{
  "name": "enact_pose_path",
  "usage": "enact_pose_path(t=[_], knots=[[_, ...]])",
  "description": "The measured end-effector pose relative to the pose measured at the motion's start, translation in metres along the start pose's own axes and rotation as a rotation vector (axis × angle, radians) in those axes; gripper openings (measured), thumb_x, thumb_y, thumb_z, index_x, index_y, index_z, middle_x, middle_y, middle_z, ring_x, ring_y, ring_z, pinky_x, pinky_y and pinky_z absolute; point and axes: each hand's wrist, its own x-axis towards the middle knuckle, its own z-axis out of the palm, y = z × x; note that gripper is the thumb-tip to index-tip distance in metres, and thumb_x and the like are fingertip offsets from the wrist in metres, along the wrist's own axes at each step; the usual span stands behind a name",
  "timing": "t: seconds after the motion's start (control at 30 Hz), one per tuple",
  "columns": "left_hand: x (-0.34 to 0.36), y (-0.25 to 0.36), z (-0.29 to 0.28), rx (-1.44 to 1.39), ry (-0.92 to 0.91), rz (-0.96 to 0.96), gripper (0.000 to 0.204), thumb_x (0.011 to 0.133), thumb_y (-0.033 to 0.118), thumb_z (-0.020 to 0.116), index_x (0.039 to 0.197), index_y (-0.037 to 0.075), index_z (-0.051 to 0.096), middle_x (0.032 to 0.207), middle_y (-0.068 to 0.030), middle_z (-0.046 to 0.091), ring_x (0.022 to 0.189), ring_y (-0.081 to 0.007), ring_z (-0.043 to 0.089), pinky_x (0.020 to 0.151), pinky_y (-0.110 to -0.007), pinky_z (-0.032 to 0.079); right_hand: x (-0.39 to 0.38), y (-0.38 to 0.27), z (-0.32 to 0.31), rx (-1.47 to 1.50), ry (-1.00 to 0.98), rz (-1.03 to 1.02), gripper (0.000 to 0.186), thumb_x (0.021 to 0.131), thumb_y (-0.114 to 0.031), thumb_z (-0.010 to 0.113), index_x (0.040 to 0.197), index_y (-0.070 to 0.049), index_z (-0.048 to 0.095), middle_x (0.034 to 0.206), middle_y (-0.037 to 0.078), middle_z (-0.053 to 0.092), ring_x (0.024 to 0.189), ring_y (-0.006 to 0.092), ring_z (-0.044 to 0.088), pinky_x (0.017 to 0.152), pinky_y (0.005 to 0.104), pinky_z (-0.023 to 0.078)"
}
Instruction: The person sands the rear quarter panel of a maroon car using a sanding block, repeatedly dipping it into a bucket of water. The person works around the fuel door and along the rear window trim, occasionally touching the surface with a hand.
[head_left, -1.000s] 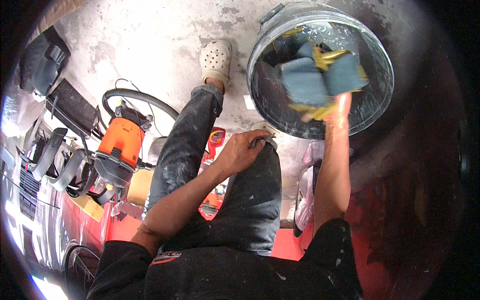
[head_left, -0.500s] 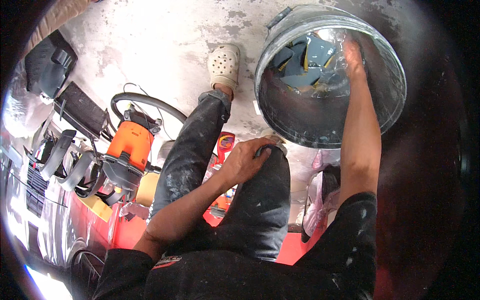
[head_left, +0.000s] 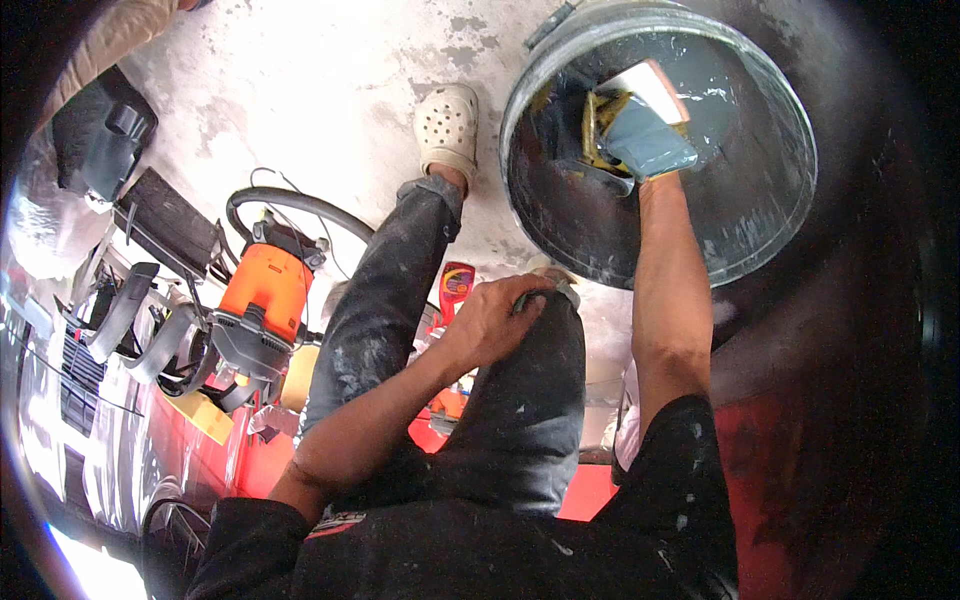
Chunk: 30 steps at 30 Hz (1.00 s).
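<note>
While the L hand rests on the bent R knee, prob. for support, grip unclear, the R hand meets blue-grey sheets inside the bucket, fingers hidden, hold can't-tell, deep wall likely containing drips.

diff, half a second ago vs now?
The right hand moved left and closer to the person inside the dark bucket, from beside the blue-grey sheets to under them. The sheets are now bunched over it; it seems to have taken hold, but its fingers are hidden. Unchanged: left hand on the right knee.
</note>
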Motion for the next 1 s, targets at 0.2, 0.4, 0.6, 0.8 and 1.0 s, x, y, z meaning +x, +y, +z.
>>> enact_pose_path(t=[0.2, 0.4, 0.6, 0.8, 1.0], knots=[[0.000, 0.002, 0.001, -0.005, 0.005, 0.011, 0.029, 0.098, 0.016, 0.060, 0.124, 0.004, 0.067, 0.113, -0.0217, 0.071, 0.105, -0.0366, 0.070, 0.092, -0.042, 0.053, -0.046, 0.037, 0.026, 2.328, 0.191, -0.001, 0.058, 0.106, -0.042, 0.037, 0.152, -0.006, 0.038, 0.138, 0.015, 0.058, 0.122, 0.0329, 0.060, 0.105, 0.0527, 0.050], [-0.003, 0.003, 0.004, -0.038, 0.025, -0.001, 0.029, 0.097, 0.015, 0.060, 0.124, 0.006, 0.068, 0.114, -0.0220, 0.071, 0.104, -0.0370, 0.070, 0.091, -0.043, 0.053, -0.108, 0.063, 0.018, 2.378, 0.147, -0.237, 0.057, 0.103, -0.044, 0.049, 0.144, -0.005, 0.049, 0.125, 0.019, 0.066, 0.105, 0.0345, 0.069, 0.096, 0.0525, 0.057], [-0.003, 0.001, 0.004, -0.063, 0.019, 0.015, 0.028, 0.097, 0.014, 0.059, 0.123, 0.005, 0.067, 0.118, -0.0219, 0.070, 0.107, -0.0396, 0.068, 0.094, -0.044, 0.052, -0.134, 0.008, -0.037, 1.766, 0.271, 0.305, 0.069, 0.086, -0.030, 0.073, 0.140, 0.008, 0.052, 0.126, 0.019, 0.067, 0.110, 0.0278, 0.068, 0.099, 0.0390, 0.053], [-0.003, 0.002, 0.004, -0.073, 0.014, 0.030, 0.028, 0.097, 0.014, 0.059, 0.123, 0.005, 0.067, 0.121, -0.0219, 0.069, 0.107, -0.0407, 0.068, 0.095, -0.044, 0.052, -0.100, -0.004, -0.043, 0.819, -0.025, 0.007, 0.051, 0.083, -0.029, 0.078, 0.125, -0.002, 0.069, 0.145, 0.016, 0.056, 0.133, 0.0280, 0.052, 0.110, 0.0392, 0.040], [-0.005, 0.007, 0.000, -0.083, 0.000, -0.031, 0.029, 0.097, 0.015, 0.059, 0.123, 0.006, 0.067, 0.119, -0.0212, 0.070, 0.103, -0.0407, 0.069, 0.092, -0.044, 0.052, -0.064, -0.051, -0.034, 0.373, 0.578, 0.207, 0.070, 0.086, -0.051, 0.073, 0.129, 0.003, 0.063, 0.123, 0.031, 0.061, 0.115, 0.0477, 0.058, 0.098, 0.0520, 0.047]])
